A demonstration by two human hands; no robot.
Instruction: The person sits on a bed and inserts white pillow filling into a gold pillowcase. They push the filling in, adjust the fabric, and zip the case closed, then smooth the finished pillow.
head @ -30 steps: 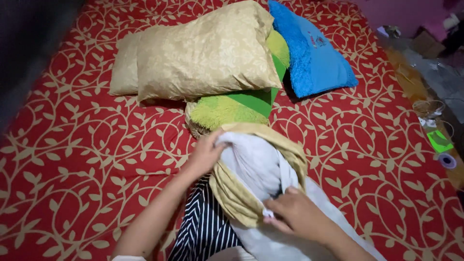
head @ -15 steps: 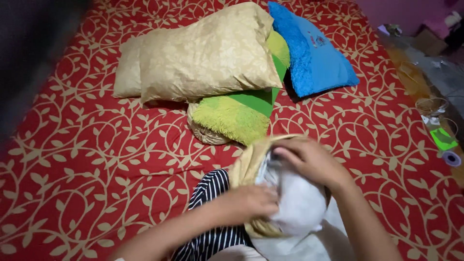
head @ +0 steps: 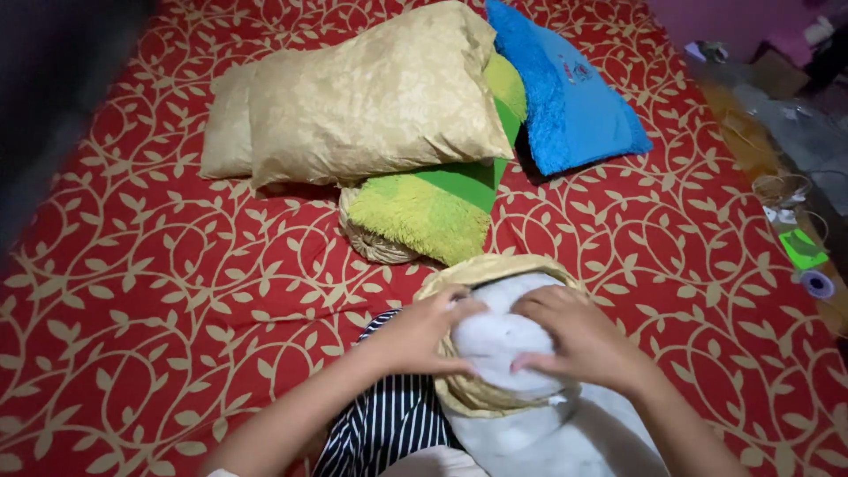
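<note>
Low in the frame's centre, the left hand [head: 422, 334] and right hand [head: 572, 340] both grip the white pillow [head: 502, 340] inside the gold pillowcase [head: 495, 269]. Open red bed [head: 177, 265] lies left. Half a second ago the right hand sat higher. The pillow's lower end is cut off.

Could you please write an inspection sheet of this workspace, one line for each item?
Surface: red bedsheet with beige leaf pattern.
Job's things: white pillow in bunched gold pillowcase.
Clutter: gold pillow, green cushion, blue cushion.
Grips: left hand and right hand both press on the white pillow at the pillowcase opening.
Cables: nothing seen.
Surroundings: floor at right with tape roll and small items; striped cloth below.
</note>
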